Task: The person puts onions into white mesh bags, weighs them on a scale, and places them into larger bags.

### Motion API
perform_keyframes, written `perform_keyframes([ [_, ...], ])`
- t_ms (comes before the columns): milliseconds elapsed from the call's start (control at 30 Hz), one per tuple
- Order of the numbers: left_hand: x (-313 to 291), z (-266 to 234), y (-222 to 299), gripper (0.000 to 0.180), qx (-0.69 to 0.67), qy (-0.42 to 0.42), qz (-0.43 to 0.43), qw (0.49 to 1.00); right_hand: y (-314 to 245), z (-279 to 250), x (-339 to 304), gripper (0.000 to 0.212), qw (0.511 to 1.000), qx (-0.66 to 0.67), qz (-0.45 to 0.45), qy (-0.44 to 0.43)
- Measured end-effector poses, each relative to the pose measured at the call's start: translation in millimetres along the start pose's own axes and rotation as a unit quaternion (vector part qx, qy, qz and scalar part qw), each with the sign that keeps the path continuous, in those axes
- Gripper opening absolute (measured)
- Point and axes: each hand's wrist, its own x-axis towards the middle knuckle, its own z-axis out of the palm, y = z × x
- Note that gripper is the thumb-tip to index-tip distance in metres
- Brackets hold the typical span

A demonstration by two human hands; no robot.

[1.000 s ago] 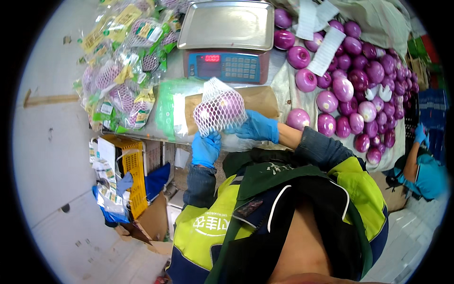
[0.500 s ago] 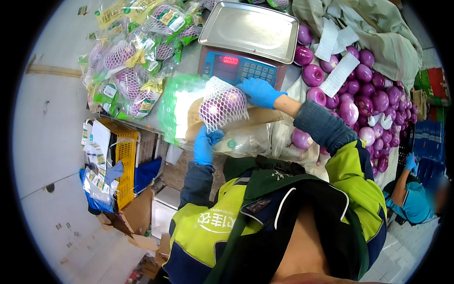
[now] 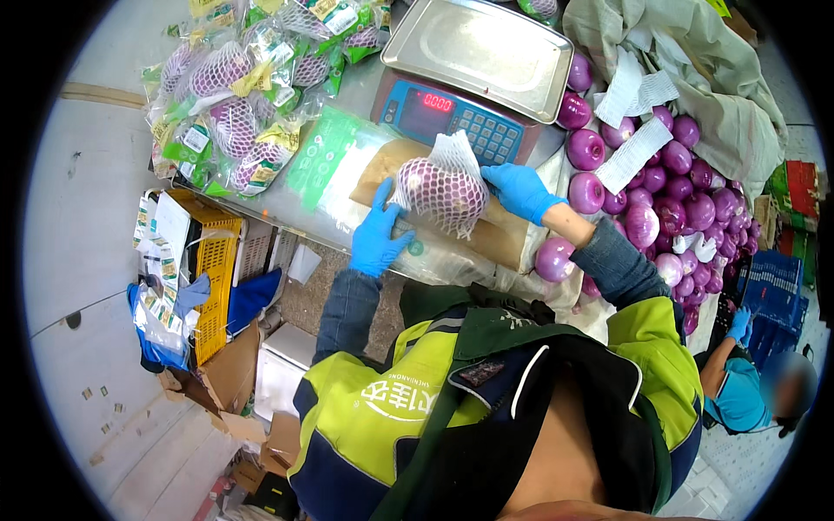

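Note:
Between my hands, red onions in a white foam net (image 3: 441,195) lie over brown cardboard (image 3: 382,167) and clear plastic bags with green print (image 3: 326,152). The net's loose end points away from me, toward the scale. My left hand (image 3: 379,233), in a blue glove, has its fingers apart at the net's left side. At the right side my right hand (image 3: 526,193), also gloved in blue, stretches its fingers to the net's edge; its fingertips are partly hidden. Just beyond stands a blue scale (image 3: 452,117) with a bare metal pan (image 3: 478,52).
Bagged netted onions (image 3: 234,126) are piled at the far left. Loose red onions (image 3: 669,208) heap up on the right, beside a pale cloth sack (image 3: 730,95) and paper strips (image 3: 634,154). A yellow crate (image 3: 213,286) stands left below the table. A co-worker (image 3: 743,382) is at the far right.
The netted onions have turned and shifted right, their loose net end now nearer the scale. My left hand has let go of the net's lower end and spread its fingers. The view has shifted slightly.

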Motion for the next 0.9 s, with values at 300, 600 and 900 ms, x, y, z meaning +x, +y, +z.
perform_keyframes([
  [300, 3.0, -11.6, -1.9, 0.074, 0.114, -0.016, 0.050, 0.992, 1.7, -0.7, -23.8, 0.059, 0.994, -0.066, 0.058, 0.061],
  [600, 40.3, -11.2, 14.8, 0.071, 0.190, -0.043, -0.120, 0.973, -31.4, -17.0, -20.1, 0.072, 0.986, -0.158, 0.000, 0.044],
  [900, -41.8, 27.9, -52.2, 0.039, -0.335, 0.093, -0.020, 0.937, 8.6, 11.7, -23.6, 0.045, 0.993, -0.020, -0.075, 0.094],
])
